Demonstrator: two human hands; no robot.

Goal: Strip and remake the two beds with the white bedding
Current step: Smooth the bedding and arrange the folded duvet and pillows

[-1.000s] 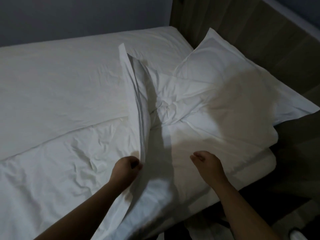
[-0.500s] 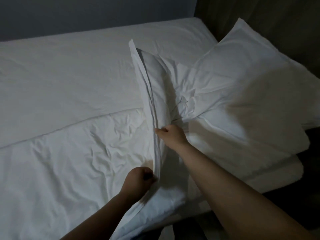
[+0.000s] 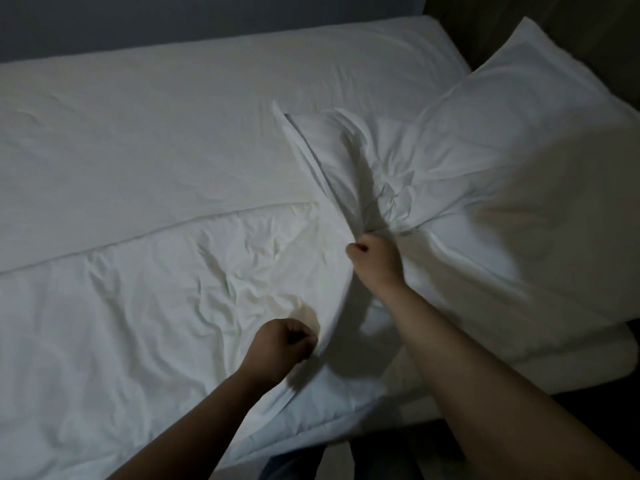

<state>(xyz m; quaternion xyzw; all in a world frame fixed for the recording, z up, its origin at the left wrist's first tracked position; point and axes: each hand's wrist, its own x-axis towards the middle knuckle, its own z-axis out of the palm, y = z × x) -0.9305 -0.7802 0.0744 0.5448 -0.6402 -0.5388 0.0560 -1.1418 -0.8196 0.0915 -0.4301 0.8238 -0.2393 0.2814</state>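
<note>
The duvet (image 3: 138,323) is spread over the near left of the bed (image 3: 588,358), with the sheet (image 3: 207,116) behind it and the wall (image 3: 173,22) behind that. The pillow (image 3: 519,140) is laid at the right end. Between duvet and pillow a fold (image 3: 322,174) is held up, gripped near by the left hand (image 3: 284,344) and farther back by the right hand (image 3: 375,258).

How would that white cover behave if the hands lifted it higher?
Probably floppy: the white cover creases and folds between the left hand and right hand. Likely light, since two grips alone hold its edge raised.
</note>
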